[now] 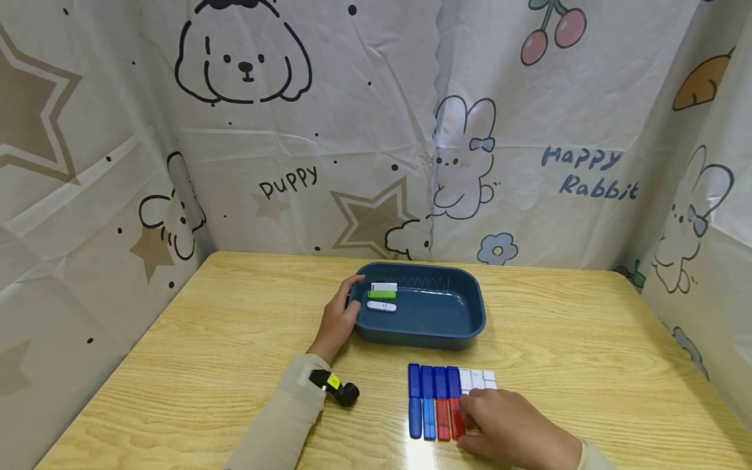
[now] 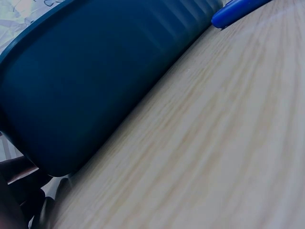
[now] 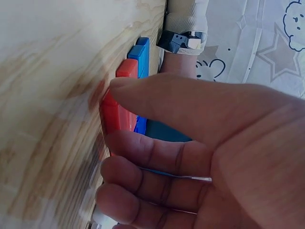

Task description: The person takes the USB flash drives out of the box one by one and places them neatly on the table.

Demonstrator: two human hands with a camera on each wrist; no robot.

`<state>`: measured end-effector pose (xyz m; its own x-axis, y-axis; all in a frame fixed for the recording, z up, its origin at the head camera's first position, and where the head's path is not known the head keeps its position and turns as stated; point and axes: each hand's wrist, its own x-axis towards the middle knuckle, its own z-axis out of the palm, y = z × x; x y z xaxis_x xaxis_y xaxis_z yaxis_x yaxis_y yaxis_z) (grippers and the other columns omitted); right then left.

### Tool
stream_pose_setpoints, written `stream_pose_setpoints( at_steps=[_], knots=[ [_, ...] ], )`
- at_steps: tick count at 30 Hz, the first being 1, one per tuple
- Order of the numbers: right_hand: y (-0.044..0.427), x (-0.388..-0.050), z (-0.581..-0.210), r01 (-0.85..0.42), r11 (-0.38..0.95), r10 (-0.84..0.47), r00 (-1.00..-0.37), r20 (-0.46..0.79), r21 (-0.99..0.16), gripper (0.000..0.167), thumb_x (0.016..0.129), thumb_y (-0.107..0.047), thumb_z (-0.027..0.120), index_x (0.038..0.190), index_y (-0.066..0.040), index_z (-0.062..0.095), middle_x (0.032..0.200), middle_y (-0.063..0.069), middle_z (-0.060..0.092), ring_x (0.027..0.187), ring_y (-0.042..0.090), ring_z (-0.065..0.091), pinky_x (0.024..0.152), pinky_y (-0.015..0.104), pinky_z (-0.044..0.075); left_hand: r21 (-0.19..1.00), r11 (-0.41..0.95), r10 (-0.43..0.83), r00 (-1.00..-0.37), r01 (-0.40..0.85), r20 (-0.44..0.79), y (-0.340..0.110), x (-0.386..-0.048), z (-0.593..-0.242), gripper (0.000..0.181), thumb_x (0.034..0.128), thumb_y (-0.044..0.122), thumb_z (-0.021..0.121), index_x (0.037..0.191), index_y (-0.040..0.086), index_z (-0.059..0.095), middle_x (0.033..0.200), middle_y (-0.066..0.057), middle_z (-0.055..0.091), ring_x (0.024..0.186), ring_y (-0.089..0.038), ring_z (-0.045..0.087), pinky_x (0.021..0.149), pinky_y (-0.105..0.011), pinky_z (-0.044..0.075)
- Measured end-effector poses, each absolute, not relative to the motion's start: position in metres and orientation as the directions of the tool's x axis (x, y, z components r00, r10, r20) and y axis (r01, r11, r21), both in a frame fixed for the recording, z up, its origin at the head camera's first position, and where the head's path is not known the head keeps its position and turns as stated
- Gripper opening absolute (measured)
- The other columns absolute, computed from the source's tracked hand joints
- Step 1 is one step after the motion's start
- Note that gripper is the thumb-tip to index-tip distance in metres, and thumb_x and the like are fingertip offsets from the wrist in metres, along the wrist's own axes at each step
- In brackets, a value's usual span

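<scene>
My left hand holds the left end of a dark blue plastic bin, its thumb at the rim. The left wrist view shows the bin's outer wall close up, with dark fingers by its corner. Inside the bin lie a white USB stick, a green one and another white one. Over the right part of the stick rows is my right hand. Its thumb and forefinger lie about a red USB stick; whether they pinch it is unclear.
In front of the bin, USB sticks lie side by side: several dark blue and white behind; a dark blue, a light blue and reds nearer. A printed curtain surrounds the wooden table.
</scene>
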<state>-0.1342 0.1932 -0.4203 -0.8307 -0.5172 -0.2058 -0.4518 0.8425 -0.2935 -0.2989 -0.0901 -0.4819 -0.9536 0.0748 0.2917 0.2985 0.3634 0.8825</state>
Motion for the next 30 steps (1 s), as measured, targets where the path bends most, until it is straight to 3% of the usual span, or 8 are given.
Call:
stream_pose_setpoints(
  at_steps=[11, 17, 22, 30],
  knots=[
    [0.196, -0.147, -0.410, -0.551, 0.767, -0.581, -0.814, 0.012, -0.329, 0.023, 0.080, -0.031, 0.075, 0.074, -0.022, 0.055, 0.066, -0.015, 0.046, 0.058, 0.002, 0.041, 0.051, 0.022, 0.037, 0.889, 0.347, 0.080, -0.954, 0.299, 0.289, -0.090, -0.298, -0.479, 0.051, 0.0914, 0.008, 0.044, 0.139, 0.028, 0.047, 0.146, -0.004, 0.043, 0.135, -0.020, 0.038, 0.109, -0.047, 0.031],
    [0.190, -0.167, -0.395, -0.521, 0.774, -0.544, -0.838, 0.043, -0.359, 0.018, 0.082, -0.030, 0.075, 0.083, -0.020, 0.060, 0.069, -0.011, 0.050, 0.060, 0.005, 0.044, 0.052, 0.023, 0.039, 0.886, 0.342, 0.075, -0.949, 0.313, 0.306, -0.090, -0.298, -0.481, 0.051, 0.0906, 0.008, 0.044, 0.138, 0.026, 0.049, 0.145, -0.006, 0.045, 0.133, -0.022, 0.041, 0.106, -0.048, 0.033],
    [0.184, -0.187, -0.384, -0.530, 0.758, -0.512, -0.845, 0.155, -0.380, 0.016, 0.083, -0.025, 0.074, 0.090, -0.017, 0.062, 0.072, -0.011, 0.050, 0.062, 0.006, 0.046, 0.057, 0.023, 0.042, 0.889, 0.342, 0.074, -0.951, 0.306, 0.299, -0.090, -0.298, -0.481, 0.051, 0.0913, 0.006, 0.045, 0.138, 0.028, 0.049, 0.145, -0.004, 0.045, 0.132, -0.019, 0.041, 0.107, -0.046, 0.033],
    [0.170, -0.219, -0.378, -0.551, 0.715, -0.484, -0.834, 0.265, -0.430, 0.013, 0.085, -0.021, 0.073, 0.092, -0.015, 0.063, 0.071, -0.010, 0.052, 0.063, 0.008, 0.047, 0.059, 0.025, 0.044, 0.884, 0.354, 0.067, -0.951, 0.305, 0.301, -0.090, -0.299, -0.482, 0.051, 0.0903, 0.009, 0.046, 0.137, 0.029, 0.049, 0.144, -0.003, 0.046, 0.131, -0.019, 0.043, 0.106, -0.046, 0.034]
  ],
)
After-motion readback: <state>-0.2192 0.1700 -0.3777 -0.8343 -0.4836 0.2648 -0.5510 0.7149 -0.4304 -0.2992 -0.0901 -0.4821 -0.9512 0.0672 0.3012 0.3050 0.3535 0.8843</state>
